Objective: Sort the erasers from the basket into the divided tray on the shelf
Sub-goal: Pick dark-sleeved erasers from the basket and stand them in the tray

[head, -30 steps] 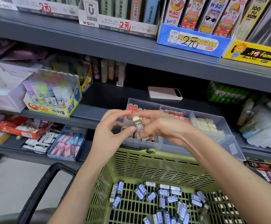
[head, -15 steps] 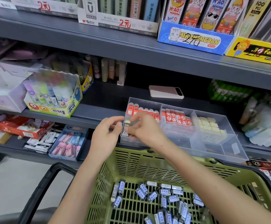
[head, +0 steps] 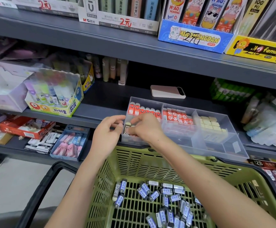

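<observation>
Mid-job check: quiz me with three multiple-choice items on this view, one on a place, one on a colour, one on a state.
1. In the tray, the right hand is at: A the right compartment; B the middle compartment; C the left compartment.
2. The basket is: A red; B green; C blue.
3. The basket: A holds loose erasers; B is empty; C lies overturned.
C: its fingers pinch a 2B eraser there. B: its mesh walls are green. A: blue-sleeved erasers lie on its floor.
</observation>
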Available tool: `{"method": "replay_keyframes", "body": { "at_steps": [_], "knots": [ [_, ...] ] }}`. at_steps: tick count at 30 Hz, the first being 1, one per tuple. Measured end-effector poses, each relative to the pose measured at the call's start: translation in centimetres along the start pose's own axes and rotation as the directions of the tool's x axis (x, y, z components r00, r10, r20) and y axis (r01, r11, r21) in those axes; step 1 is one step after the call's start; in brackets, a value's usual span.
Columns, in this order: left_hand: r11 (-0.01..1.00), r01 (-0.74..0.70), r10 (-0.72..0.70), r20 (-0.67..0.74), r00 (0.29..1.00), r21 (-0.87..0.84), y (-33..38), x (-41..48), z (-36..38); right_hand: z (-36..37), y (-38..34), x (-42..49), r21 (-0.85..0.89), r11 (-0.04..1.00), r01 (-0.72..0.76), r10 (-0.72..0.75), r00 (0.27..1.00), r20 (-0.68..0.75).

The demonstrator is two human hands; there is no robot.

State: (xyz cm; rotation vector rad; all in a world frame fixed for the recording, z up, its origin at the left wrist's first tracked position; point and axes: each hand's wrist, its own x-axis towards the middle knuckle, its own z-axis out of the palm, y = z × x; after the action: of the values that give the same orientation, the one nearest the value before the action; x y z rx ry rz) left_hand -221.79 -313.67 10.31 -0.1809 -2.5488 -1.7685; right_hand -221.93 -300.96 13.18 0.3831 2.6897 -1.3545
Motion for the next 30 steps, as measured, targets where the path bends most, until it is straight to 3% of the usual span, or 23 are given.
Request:
{"method": "replay_keyframes", "body": {
  "at_steps": [6, 10, 12, 14, 17, 19, 21, 23, 25, 28, 30],
  "knots": [
    [1.0, -0.007, 0.007, 0.01, 1.0, 0.01, 0.0, -0.3, -0.1, -0.7, -0.1, -2.7, -0.223, 0.966, 0.135, -0.161, 0.981, -0.106],
    [0.998, -0.018, 0.02, -0.023, 1.0, 0.055, 0.0, -0.8, -0.1, -2.1, 1.5, -7.7, -0.196, 0.876, 0.442, -0.48, 0.839, -0.255],
    [0.995, -0.028, 0.033, -0.051, 0.998, 0.097, -0.3, -1.8, -0.3, -2.5, 3.6, -10.3, -0.16, 0.841, 0.517, -0.541, 0.805, -0.243],
    [0.993, -0.039, 0.044, -0.041, 0.998, 0.113, -0.5, -3.3, -0.8, -2.5, 6.8, -12.2, -0.094, 0.868, 0.488, -0.497, 0.852, -0.167],
    [0.973, -0.114, 0.112, 0.021, 0.994, 0.201, -0.9, -6.1, -2.6, -1.2, 12.3, -13.9, -0.041, 0.969, 0.243, -0.242, 0.97, 0.035],
    [0.931, -0.191, 0.167, 0.103, 0.981, 0.311, -1.3, -8.0, -4.1, 0.6, 15.5, -15.1, -0.047, 0.994, 0.102, -0.088, 0.969, 0.231],
    [0.911, -0.213, 0.159, 0.176, 0.971, 0.353, -1.5, -10.1, -5.3, 3.4, 17.5, -16.3, -0.043, 0.996, 0.076, -0.051, 0.903, 0.427],
    [0.884, -0.233, 0.147, 0.232, 0.962, 0.405, -1.8, -12.2, -6.0, 6.5, 18.2, -17.0, -0.066, 0.99, 0.123, -0.064, 0.819, 0.57],
    [0.834, -0.268, 0.138, 0.289, 0.947, 0.482, -2.1, -14.0, -6.4, 9.5, 18.2, -17.0, -0.141, 0.944, 0.297, -0.134, 0.741, 0.658],
    [0.794, -0.286, 0.13, 0.31, 0.942, 0.536, -2.6, -15.6, -6.8, 12.7, 18.2, -16.4, -0.235, 0.759, 0.607, -0.267, 0.62, 0.738],
    [0.811, -0.273, 0.129, 0.296, 0.946, 0.518, -2.7, -15.9, -6.9, 14.0, 18.5, -16.0, -0.282, 0.679, 0.677, -0.283, 0.596, 0.751]
  ]
}}
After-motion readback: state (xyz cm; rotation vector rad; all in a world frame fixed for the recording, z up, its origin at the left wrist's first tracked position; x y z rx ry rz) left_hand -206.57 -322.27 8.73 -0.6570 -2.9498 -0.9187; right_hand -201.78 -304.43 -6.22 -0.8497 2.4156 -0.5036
